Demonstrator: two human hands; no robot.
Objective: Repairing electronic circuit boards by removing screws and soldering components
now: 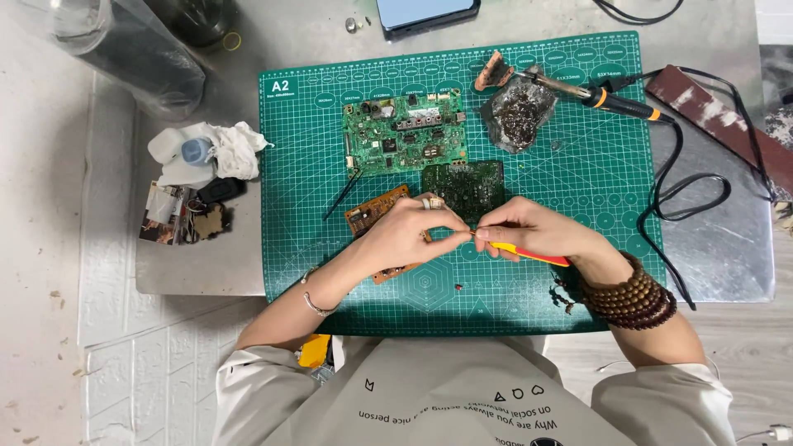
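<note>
Now, left hand [405, 231]: pinched on orange circuit board [376, 211], keep it steady
right hand [533, 233]: clamped on red-yellow tool [529, 253]; tip small, work slowly
mat [330, 264]: green, underneath

On the cutting mat [578, 272], two circuit boards [405, 132] lie behind the hands; the soldering iron [615, 101] lies right, perhaps overhanging.

A grey metal table [206, 256] stands on a floor of pale tiles [49, 330]. Right of the table, the floor looks like grey wood [760, 347].
</note>
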